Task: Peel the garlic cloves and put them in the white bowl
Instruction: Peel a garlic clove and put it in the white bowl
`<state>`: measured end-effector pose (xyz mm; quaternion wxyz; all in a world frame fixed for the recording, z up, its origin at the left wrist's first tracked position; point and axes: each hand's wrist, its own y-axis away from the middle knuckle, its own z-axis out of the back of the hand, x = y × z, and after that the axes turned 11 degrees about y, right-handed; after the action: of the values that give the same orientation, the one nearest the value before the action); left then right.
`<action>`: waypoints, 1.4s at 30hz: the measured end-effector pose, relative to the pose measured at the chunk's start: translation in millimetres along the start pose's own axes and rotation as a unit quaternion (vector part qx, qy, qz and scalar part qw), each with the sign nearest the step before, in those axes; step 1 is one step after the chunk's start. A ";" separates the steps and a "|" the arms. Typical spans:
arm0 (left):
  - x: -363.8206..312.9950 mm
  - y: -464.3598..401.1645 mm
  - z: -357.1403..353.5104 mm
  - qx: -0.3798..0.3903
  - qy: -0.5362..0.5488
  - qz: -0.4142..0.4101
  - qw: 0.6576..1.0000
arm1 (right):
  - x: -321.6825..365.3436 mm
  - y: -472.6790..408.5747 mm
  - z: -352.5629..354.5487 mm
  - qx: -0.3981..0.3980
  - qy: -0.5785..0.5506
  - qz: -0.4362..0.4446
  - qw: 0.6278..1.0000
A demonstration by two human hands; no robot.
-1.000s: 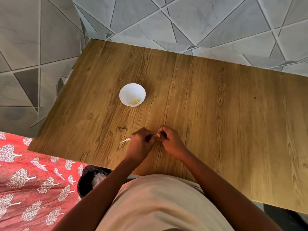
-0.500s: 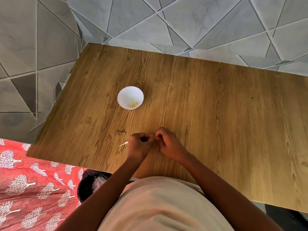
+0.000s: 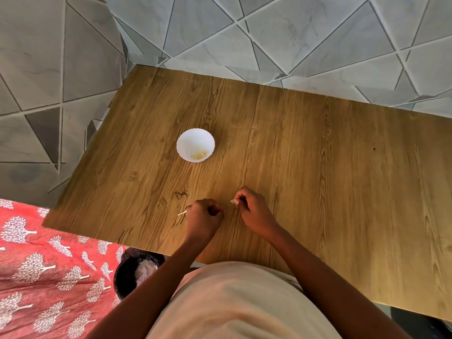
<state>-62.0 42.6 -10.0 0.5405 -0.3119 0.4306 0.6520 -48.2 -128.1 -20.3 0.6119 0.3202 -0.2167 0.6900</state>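
The right hand (image 3: pixel 254 211) is pinching a light, slippery-looking garlic clove (image 3: pixel 232 202) by its tip, while the left hand (image 3: pixel 204 220) is curling around a thin pale sliver (image 3: pixel 182 213).

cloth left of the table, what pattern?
Red cloth with white tree motifs; head view.

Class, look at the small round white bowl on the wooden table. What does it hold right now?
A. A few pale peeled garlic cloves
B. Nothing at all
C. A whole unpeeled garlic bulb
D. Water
A: a few pale peeled garlic cloves lie at the near side inside the small round white bowl, which stands on the wooden table.
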 end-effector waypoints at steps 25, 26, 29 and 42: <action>-8.7 -2.3 -1.4 -0.005 0.014 -0.164 0.986 | 4.6 1.4 4.9 0.031 -0.118 -0.069 0.990; -8.6 -2.9 -2.0 -0.006 0.017 -0.161 0.987 | 5.5 1.7 5.6 0.031 -0.113 -0.063 0.991; -6.5 -6.0 -3.2 -0.008 0.034 -0.145 0.989 | 6.2 2.4 5.5 0.035 -0.089 -0.046 0.994; -4.1 -6.0 -1.8 -0.013 0.025 -0.132 0.991 | 10.3 -1.4 10.9 0.004 -0.028 0.031 0.999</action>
<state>-55.3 39.4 -8.5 0.6073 -0.3887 0.3906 0.5724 -45.3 -128.2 -5.5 0.5827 0.3348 -0.2404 0.7004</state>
